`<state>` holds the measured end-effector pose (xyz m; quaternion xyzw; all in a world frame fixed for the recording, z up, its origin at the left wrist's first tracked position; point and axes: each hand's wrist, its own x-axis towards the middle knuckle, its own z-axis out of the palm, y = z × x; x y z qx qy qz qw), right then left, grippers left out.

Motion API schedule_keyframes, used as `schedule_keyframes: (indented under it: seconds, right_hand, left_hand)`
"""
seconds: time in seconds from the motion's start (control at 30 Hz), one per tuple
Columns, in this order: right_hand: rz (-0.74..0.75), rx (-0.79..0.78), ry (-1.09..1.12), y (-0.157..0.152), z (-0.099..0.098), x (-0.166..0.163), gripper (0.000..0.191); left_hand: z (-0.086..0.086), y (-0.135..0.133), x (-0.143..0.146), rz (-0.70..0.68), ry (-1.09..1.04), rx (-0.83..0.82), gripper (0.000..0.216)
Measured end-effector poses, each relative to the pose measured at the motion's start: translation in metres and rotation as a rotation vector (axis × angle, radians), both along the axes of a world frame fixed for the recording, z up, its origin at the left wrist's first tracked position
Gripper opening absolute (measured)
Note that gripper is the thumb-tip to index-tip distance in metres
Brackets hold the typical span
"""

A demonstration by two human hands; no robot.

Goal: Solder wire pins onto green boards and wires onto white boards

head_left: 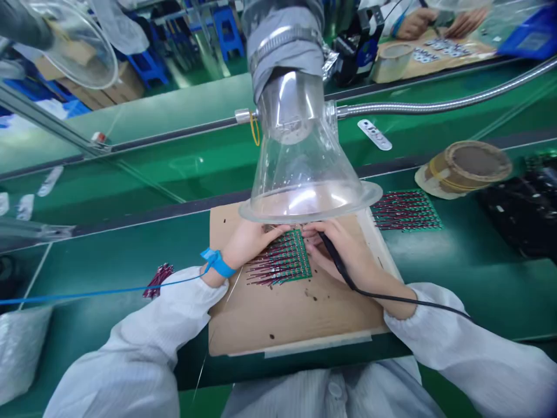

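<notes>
A green circuit panel with rows of dark red wires (282, 258) lies on a brown cardboard board (287, 313). My left hand (250, 241) rests on the panel's upper left, fingers pressed together over it; what it pinches is hidden. A blue wrist strap (217, 262) with a blue cord circles that wrist. My right hand (337, 247) grips a black soldering iron (333, 255) like a pen, tip toward the panel's top edge. Its black cable (418, 302) trails right over my sleeve. A clear fume-extraction funnel (304, 174) hangs just above both hands.
A second wired panel (407, 210) lies right of the board. A tape roll (467, 165) and black parts (522, 215) sit further right. A loose bundle of red wires (157, 280) lies left. Another person's hands (439, 23) work at the far bench. A metal hose (435, 104) crosses behind.
</notes>
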<state>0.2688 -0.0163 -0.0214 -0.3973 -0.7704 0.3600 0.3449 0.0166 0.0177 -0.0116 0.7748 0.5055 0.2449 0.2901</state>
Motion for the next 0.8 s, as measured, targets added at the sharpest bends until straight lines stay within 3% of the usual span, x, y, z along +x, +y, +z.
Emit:
schedule_keyframes:
  seconds: [0.2, 0.4, 0.57, 0.8]
  right_hand:
    - [-0.077, 0.020, -0.102, 0.022, 0.013, 0.029, 0.020]
    - [-0.274, -0.076, 0.261, 0.024, 0.007, 0.037, 0.026]
    - [-0.315, -0.112, 0.420, 0.023, 0.005, 0.040, 0.022]
    - [-0.249, -0.125, 0.352, 0.017, 0.003, 0.043, 0.023]
  left_hand:
    - [-0.003, -0.002, 0.004, -0.038, 0.004, 0.018, 0.028]
    - [-0.005, -0.003, 0.003, -0.045, -0.040, -0.029, 0.023]
    - [-0.001, -0.005, 0.004, -0.046, -0.079, -0.082, 0.013]
    - [0.002, -0.007, 0.007, -0.098, 0.068, 0.015, 0.014]
